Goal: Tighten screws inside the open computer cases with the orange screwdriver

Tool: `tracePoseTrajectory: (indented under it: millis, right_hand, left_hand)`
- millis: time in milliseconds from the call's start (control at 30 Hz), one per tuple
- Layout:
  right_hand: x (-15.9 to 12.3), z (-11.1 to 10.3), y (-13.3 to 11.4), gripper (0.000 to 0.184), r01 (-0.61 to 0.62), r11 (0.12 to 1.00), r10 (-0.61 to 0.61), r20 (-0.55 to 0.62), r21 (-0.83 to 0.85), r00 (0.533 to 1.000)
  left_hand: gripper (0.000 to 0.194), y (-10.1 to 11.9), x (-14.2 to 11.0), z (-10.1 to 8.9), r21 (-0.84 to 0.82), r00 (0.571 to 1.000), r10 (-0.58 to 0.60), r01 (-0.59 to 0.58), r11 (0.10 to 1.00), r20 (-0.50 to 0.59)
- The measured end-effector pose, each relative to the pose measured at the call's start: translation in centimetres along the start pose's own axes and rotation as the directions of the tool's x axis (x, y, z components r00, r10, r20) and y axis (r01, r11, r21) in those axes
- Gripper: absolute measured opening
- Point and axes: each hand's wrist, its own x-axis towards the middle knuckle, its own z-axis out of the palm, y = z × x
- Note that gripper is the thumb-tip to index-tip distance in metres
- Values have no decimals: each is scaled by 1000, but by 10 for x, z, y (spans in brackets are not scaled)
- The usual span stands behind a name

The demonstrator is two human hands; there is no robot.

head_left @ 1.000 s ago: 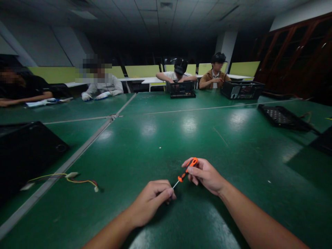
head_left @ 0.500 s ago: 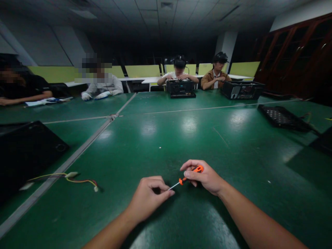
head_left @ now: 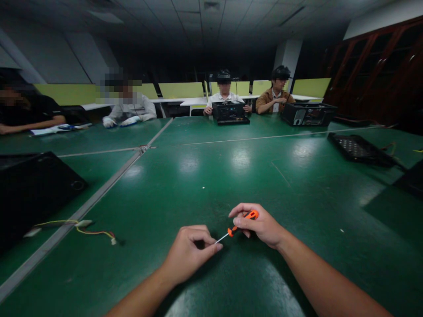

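An orange and black screwdriver (head_left: 233,230) slants between my two hands, low over the green tabletop (head_left: 185,193). Its handle lies in my right hand (head_left: 259,224), with thumb and fingers closed around it. The thin metal shaft points down and left. At its far end, my left hand (head_left: 188,251) pinches near the tip with thumb and index finger. The tip itself is hidden at those fingers, and I cannot make out whether a small part is there too.
To the left are a black panel (head_left: 39,193) and a cable with white connectors (head_left: 84,224). A perforated black part (head_left: 358,149) lies at right. Across the table, people sit near two black computer cases (head_left: 230,112). Tiny white specks dot the tabletop.
The screwdriver has tilted flatter, its handle swinging right and down in my right hand. My left fingers opened slightly into a looser pinch. The cable at left has shifted slightly left.
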Motion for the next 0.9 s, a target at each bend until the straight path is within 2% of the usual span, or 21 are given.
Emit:
tracePoseTrajectory:
  millis: [333, 567, 767, 900]
  right_hand:
    - [0, -2, 4, 31, -2, 1000, 2, 11, -10, 1000]
    - [3, 1, 5, 38, -18, 997, 17, 13, 74, 1000]
    - [1, 0, 1, 33, -21, 1000, 21, 13, 3, 1000]
    - [0, 1, 1, 34, -28, 1000, 28, 9, 12, 1000]
  left_hand:
    - [29, 5, -1, -1, 7, 1000, -8, 8, 1000, 16]
    - [39, 7, 1, -2, 4, 996, 42, -42, 999, 77]
    - [20, 5, 1, -1, 66, 998, 25, -21, 998, -60]
    - [25, 6, 0, -1, 52, 999, 2, 0, 999, -52]
